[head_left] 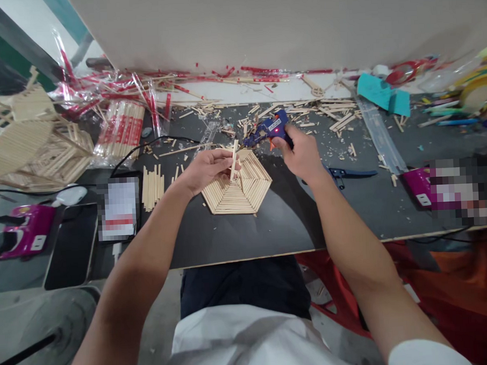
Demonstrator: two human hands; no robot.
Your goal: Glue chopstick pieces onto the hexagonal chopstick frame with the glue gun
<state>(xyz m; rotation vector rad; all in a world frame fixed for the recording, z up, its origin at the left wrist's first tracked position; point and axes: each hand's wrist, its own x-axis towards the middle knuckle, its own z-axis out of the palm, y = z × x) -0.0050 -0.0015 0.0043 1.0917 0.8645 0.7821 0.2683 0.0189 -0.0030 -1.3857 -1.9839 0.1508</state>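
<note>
A hexagonal panel of glued wooden sticks [228,196] lies on the dark table [238,236] in front of me. My left hand [204,169] pinches a thin wooden stick [235,157] and holds it upright over the middle of the panel. My right hand [301,152] is closed round a blue hot glue gun [270,128]. Its nozzle points left toward the top of the upright stick. A red light glows on the gun's side.
A row of cut sticks [152,185] lies left of the panel, beside a phone [119,208]. Stick offcuts and red-printed wrappers [120,128] litter the table's far side. Finished stick structures [32,143] stand at left. Blue cutters [348,173] lie at right.
</note>
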